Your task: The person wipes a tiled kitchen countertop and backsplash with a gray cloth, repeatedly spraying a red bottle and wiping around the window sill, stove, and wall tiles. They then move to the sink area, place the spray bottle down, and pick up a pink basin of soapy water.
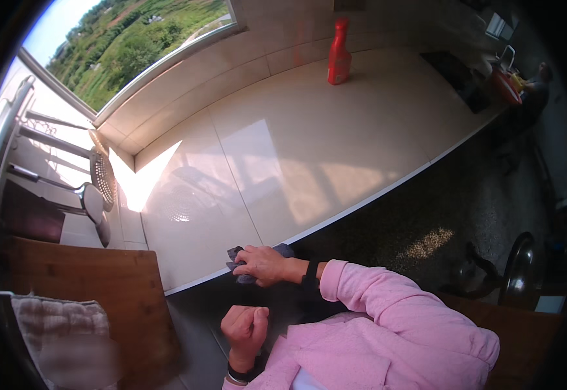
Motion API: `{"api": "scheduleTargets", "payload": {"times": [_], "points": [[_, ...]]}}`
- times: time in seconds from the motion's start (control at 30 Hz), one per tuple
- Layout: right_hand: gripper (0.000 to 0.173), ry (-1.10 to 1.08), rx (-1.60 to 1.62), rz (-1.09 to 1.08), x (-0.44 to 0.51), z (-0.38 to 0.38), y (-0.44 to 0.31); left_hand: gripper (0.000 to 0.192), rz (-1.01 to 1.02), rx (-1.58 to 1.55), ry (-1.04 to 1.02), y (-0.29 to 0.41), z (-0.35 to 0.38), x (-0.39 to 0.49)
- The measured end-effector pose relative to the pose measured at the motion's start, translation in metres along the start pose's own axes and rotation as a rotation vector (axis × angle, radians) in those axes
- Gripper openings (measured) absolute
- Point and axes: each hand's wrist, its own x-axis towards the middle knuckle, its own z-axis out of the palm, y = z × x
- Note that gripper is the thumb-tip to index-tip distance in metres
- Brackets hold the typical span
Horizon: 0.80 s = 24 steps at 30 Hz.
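My right hand [262, 264] is closed around a dark grey-blue cloth [283, 250] at the front edge of the tiled countertop [322, 141]. Parts of the cloth stick out on both sides of the fingers. Lower down, nearer my body, my left hand [245, 327] is curled into a loose fist beside the counter's front, and nothing shows in it. A red spray bottle [339, 56] stands upright on the counter by the back wall. Sunlight and reflections lie across the tiles.
Metal skimmers [103, 178] and a ladle [91, 201] hang at the left wall. Below them are a wooden board [93, 278] and a quilted cloth [64, 321]. At the far right are a dark cooktop [456, 80], a red basin [506, 87] and another person [539, 92].
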Motion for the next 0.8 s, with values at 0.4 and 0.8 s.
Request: {"api": "scheduleTargets", "payload": {"times": [0.4,0.8], "points": [[0.060,0.622,0.446,-0.131,0.185,-0.099,0.080,0.016,-0.569,0.127,0.261,-0.039,-0.037,-0.037],[0.059,0.428,0.373,0.004,0.511,-0.094,0.177,0.022,-1.131,0.132,0.396,-0.060,-0.004,-0.034]]}}
